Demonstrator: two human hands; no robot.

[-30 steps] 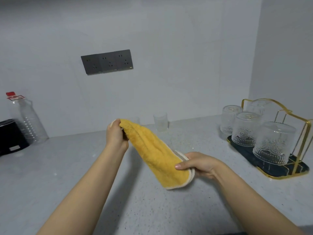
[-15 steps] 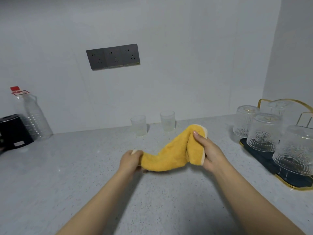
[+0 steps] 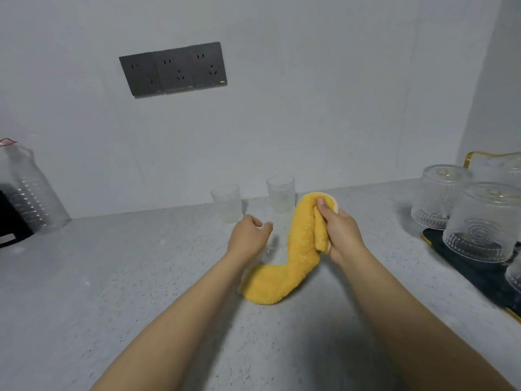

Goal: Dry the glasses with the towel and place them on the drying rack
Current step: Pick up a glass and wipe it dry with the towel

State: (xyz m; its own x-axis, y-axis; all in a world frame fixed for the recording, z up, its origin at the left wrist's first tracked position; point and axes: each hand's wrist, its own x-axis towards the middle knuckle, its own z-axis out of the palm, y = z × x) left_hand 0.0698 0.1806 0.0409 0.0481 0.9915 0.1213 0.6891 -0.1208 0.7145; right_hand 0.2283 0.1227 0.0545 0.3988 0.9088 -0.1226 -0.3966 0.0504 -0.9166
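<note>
1. Grey speckled countertop [image 3: 98, 277] runs back to a pale wall, with a dark triple socket panel [image 3: 173, 69] mounted above it.
2. Right hand [image 3: 342, 231] is up off the counter, fingers and thumb curled tight round the upper end of the yellow towel [image 3: 298, 249].
3. That towel is fluffy and deep yellow with a cream edge peeking out at the top by the thumb; it hangs down in a curve, its lower end lying bunched on the counter near the left forearm.
4. Left hand [image 3: 248, 235] hovers just left of the towel with fingers loosely curled and nothing in them, close in front of the nearer glass.
5. Two small clear glasses stand upright by the wall: the left glass [image 3: 227, 203] just behind the left hand, the right glass [image 3: 281, 194] just behind the towel's top. Whether anything is in them, I can't tell.
6. Over on the right, the drying rack [image 3: 473, 266], a dark tray with gold trim, carries patterned glass tumblers [image 3: 482, 221] set upside down, at least three of them.
7. Far left, a big clear plastic bottle [image 3: 31, 193] stands by a black object cut off at the edge.
</note>
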